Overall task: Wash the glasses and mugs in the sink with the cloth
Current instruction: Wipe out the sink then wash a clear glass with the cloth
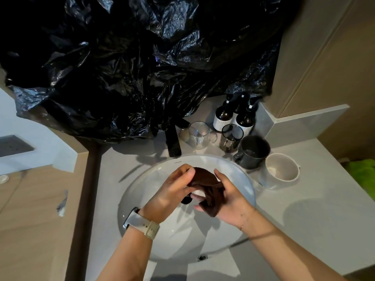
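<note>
Over the white round sink (142, 199), both hands work a dark brown cloth (207, 185). My left hand (172, 191) pinches its upper left edge, a watch on that wrist. My right hand (227, 193) grips the cloth's right side, and a small white thing, perhaps soap, shows between the palms. Behind the sink on the counter stand a clear glass mug (198, 134), a smoky dark glass (231, 137), a dark grey mug (252, 152) and a white mug (281, 170).
A black tap (173, 141) rises behind the sink. Dark pump bottles (243, 116) stand at the back by the wall. A black plastic sheet (132, 63) hangs over the space above the counter. A green cloth (363, 171) lies at the right edge.
</note>
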{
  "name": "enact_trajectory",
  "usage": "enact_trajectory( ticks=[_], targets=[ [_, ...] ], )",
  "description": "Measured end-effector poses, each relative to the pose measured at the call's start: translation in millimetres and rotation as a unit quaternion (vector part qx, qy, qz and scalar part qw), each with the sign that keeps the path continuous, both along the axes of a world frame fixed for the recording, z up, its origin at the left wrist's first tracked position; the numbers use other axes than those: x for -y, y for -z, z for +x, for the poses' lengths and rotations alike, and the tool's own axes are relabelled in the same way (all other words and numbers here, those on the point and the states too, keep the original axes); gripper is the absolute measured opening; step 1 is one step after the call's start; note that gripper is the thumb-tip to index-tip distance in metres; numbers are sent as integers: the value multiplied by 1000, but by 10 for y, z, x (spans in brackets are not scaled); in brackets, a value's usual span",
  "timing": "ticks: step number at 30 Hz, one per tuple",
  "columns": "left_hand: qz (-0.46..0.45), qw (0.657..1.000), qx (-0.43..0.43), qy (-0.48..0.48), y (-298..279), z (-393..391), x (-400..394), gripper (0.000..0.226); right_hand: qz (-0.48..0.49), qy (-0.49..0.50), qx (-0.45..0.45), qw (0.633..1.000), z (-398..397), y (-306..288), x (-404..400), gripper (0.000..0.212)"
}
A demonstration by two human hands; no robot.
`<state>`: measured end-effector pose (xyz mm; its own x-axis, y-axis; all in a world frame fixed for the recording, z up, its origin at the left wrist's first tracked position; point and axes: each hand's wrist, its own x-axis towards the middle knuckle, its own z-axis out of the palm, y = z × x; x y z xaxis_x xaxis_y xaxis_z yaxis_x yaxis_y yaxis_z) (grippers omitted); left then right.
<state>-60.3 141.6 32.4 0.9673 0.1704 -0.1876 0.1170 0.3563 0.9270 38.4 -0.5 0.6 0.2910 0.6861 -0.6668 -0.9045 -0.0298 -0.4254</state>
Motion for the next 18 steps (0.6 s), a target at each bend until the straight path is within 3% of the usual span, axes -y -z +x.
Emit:
enact_trajectory(
  ticks=[2,4,7,9,11,13,15,17,18],
  targets=[
    [34,998,-27,-53,28,-5,1,42,29,27,-50,998,-55,-25,-37,50],
    [92,992,-39,-80,69,-81,-39,37,41,69,-39,996,-63,-49,-95,33],
    [104,980,-94,-144,217,-297,-66,26,-29,123,128,984,-37,-80,-178,9],
    [-30,967,-149,-203,362,-396,-17,28,-66,122,285,949,-62,-70,-251,4],
    [-247,915,-240,-210,446,-378,40,33,-59,92,402,909,-143,-93,-320,7],
    [-420,859,-231,-180,403,-315,73,50,-44,31,481,875,-250,-54,-353,9],
    [-474,835,-168,-223,422,-226,71,47,-44,-42,549,833,-348,34,-328,7],
    [-432,845,-123,-290,472,-122,56,32,-61,-71,613,784,-379,110,-263,19],
    [-415,848,-114,-310,476,-69,59,25,-67,-80,618,779,-359,113,-227,30]
  ],
)
